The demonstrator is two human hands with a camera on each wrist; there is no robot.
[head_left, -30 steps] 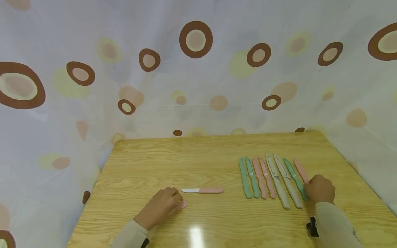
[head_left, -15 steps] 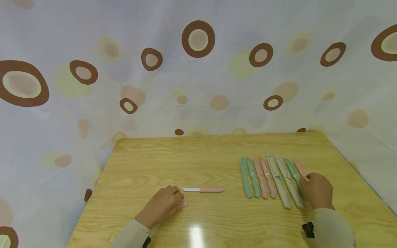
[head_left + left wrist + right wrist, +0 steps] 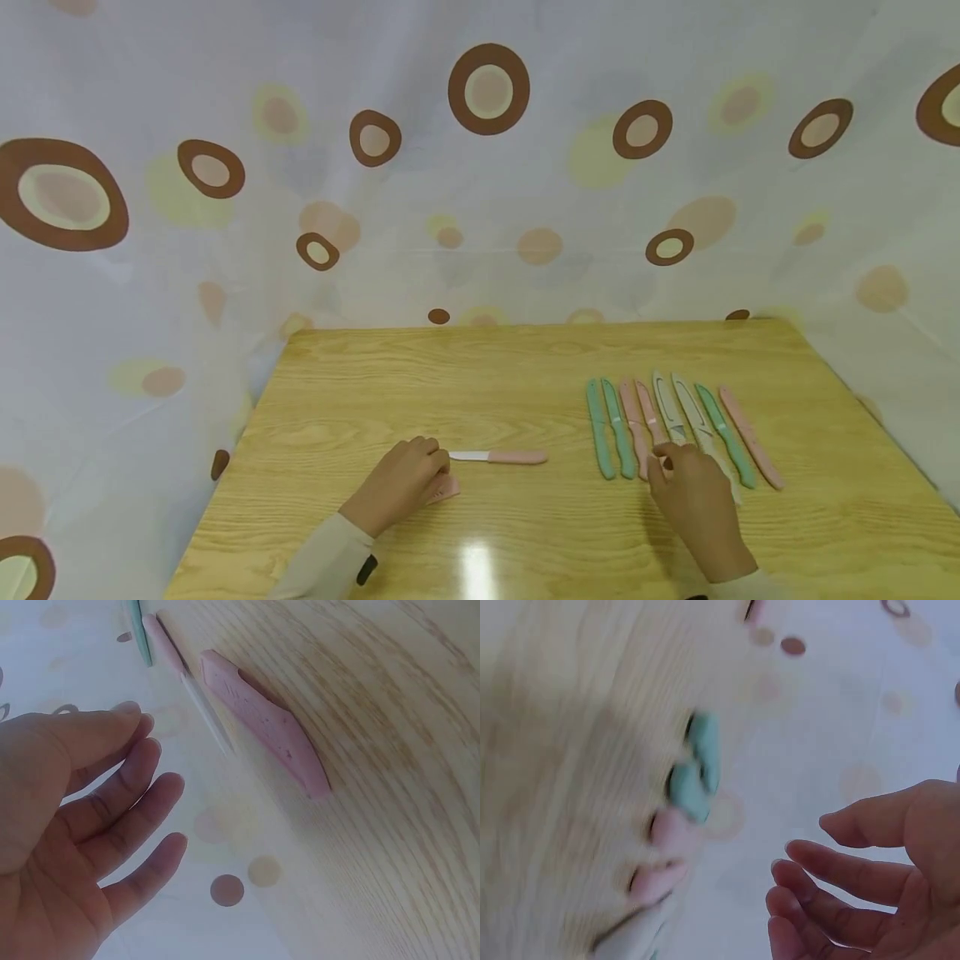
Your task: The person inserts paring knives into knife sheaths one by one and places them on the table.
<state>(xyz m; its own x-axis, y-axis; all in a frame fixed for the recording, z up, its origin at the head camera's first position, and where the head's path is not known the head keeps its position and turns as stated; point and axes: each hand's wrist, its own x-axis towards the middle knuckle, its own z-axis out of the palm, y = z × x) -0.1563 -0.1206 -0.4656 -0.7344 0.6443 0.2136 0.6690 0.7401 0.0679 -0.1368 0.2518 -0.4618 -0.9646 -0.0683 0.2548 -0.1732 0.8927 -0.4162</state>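
Note:
A pink-handled knife (image 3: 498, 457) with a bare white blade lies at the middle of the wooden table (image 3: 450, 375). A pink blade sheath (image 3: 447, 488) lies just in front of it. My left hand (image 3: 429, 472) rests beside the sheath; in the left wrist view this hand (image 3: 150, 772) hovers with straight fingers, off the sheath (image 3: 262, 724). At the right lies a row of several sheathed knives (image 3: 675, 425), green, pink and grey. My right hand (image 3: 675, 467) hangs over the near ends of the middle ones, fingers relaxed and holding nothing; the right wrist view is blurred.
A white curtain with brown and yellow circles (image 3: 487, 87) hangs behind and around the table. The table's right edge (image 3: 877, 417) runs close to the outermost pink knife (image 3: 750, 435). Bare wood lies between the two groups of knives.
My right hand has moved left from the right end of the knife row to its middle, uncovering the outer green and pink knives. The left hand has stayed by the sheath.

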